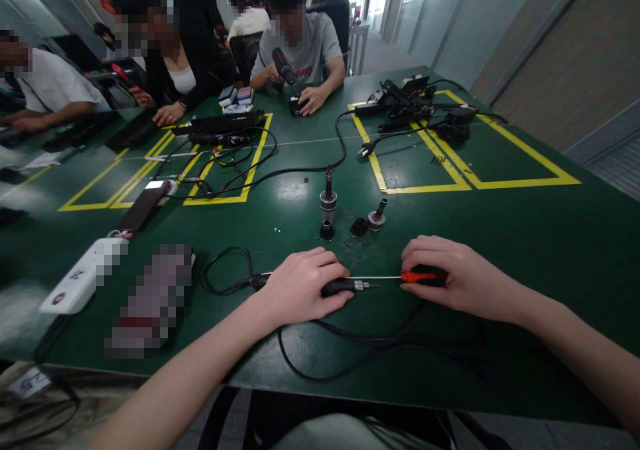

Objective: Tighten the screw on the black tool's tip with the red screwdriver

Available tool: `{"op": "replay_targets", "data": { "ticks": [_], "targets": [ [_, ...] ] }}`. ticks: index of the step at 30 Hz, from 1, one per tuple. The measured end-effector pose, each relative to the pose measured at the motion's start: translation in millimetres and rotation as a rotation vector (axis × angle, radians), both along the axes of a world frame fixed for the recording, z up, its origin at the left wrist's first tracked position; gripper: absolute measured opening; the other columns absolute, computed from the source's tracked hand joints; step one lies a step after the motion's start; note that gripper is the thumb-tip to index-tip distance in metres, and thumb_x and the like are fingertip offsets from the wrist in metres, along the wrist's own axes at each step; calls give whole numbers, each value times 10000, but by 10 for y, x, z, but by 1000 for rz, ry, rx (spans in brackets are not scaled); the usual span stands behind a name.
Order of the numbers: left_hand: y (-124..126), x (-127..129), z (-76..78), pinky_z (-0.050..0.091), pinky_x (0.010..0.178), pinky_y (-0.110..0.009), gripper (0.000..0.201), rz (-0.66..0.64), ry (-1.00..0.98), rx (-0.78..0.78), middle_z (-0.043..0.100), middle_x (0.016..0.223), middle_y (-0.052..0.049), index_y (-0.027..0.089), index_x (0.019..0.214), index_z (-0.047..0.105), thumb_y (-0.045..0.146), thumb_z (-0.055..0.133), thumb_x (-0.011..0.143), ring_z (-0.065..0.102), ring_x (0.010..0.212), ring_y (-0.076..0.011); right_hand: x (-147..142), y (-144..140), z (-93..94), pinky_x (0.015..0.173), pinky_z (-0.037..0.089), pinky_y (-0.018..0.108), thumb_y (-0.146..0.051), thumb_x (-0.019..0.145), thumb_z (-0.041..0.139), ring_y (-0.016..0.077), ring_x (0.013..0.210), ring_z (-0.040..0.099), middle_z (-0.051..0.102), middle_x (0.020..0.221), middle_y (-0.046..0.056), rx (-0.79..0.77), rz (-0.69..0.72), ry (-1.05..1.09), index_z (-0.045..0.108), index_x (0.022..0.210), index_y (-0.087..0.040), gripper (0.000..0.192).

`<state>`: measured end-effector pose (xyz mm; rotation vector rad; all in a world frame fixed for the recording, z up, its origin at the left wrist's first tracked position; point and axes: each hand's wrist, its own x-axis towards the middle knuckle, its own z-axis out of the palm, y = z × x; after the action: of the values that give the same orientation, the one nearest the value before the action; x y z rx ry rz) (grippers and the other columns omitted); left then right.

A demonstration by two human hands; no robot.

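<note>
On the green table, my left hand [300, 287] is closed over a black corded pen-shaped tool [340, 287], whose metal collar and thin tip point right. My right hand [463, 277] grips the red and black handle of a screwdriver [415, 277]. The screwdriver's thin shaft runs left, just behind the tool, and its end is hidden by my left hand. Beyond my hands stands a metal chuck-like part [329, 201] with a black ring piece [327, 230] in front. Right of these are another black ring [359, 227] and a smaller metal part [377, 217] with a tilted stem.
A white power strip [83, 277] and a partly blurred flat object [155, 297] lie on the left. Black cable [345, 370] loops near the front edge. Tangled adapters [410, 103] lie at the back right. Across the table a person holds a power drill [283, 67].
</note>
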<state>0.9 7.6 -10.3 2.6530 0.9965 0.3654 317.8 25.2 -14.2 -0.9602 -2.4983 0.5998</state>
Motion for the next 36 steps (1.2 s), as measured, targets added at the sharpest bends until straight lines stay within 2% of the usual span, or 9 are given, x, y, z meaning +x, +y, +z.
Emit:
{"op": "replay_targets", "data": {
  "ticks": [5,11,16,20,25,27,30,33,36],
  "targets": [
    [-13,31,34,575,786,-367,447,173,113,1,763,1010,-63,189,1074,741,576,849,879,728,956,-267,-4,-3,-26,656,574,327,-383,962,759,211,726,718,762,853,38,-171,-48,90,709,890,-252,158],
    [1,27,39,522,713,-328,293,168,169,-15,727,907,-26,215,893,686,471,827,901,711,906,-235,-30,-56,-98,566,497,285,-393,950,765,168,591,644,696,734,-21,-250,-76,156,643,935,-262,180],
    [5,29,36,500,688,-320,263,172,162,-8,708,874,-21,216,850,651,428,800,893,697,877,-226,-24,-68,-95,610,543,303,-434,1078,571,194,685,687,739,837,38,-318,-61,256,689,1041,-253,220],
    [1,32,47,507,685,-321,244,183,160,-8,694,855,-16,216,845,638,403,792,874,688,850,-220,-12,-66,5,690,604,327,-470,1019,684,219,779,719,762,909,61,-410,-92,233,718,1052,-242,233],
    [-13,31,50,523,685,-327,227,177,154,-1,685,850,-13,222,830,614,384,769,870,680,841,-221,-18,-58,-56,631,566,309,-457,1001,703,192,697,688,742,871,42,-317,-73,248,731,1009,-239,220],
    [-17,33,51,527,686,-327,231,177,150,2,682,845,-14,223,825,605,385,763,871,677,834,-221,-22,-48,-84,593,535,301,-460,1044,636,178,642,667,745,824,33,-274,-46,232,750,1025,-239,249],
    [-20,39,58,531,695,-325,236,178,152,-2,676,836,-16,224,820,594,385,760,870,677,831,-222,-23,-34,-51,541,510,286,-449,1099,540,167,580,655,752,763,29,-326,-38,194,768,1040,-231,320],
    [-23,45,62,537,711,-325,229,176,160,-10,677,844,-20,222,822,593,377,751,880,682,844,-226,-21,-26,11,609,577,293,-434,1059,627,194,684,738,798,840,50,-367,-48,205,782,1050,-228,258],
    [-24,46,53,544,724,-329,222,171,169,-9,679,851,-22,222,832,600,378,747,886,682,855,-230,-17,-23,9,695,617,317,-400,987,735,215,763,767,807,916,58,-298,-54,227,792,1040,-235,183]
  ]
}}
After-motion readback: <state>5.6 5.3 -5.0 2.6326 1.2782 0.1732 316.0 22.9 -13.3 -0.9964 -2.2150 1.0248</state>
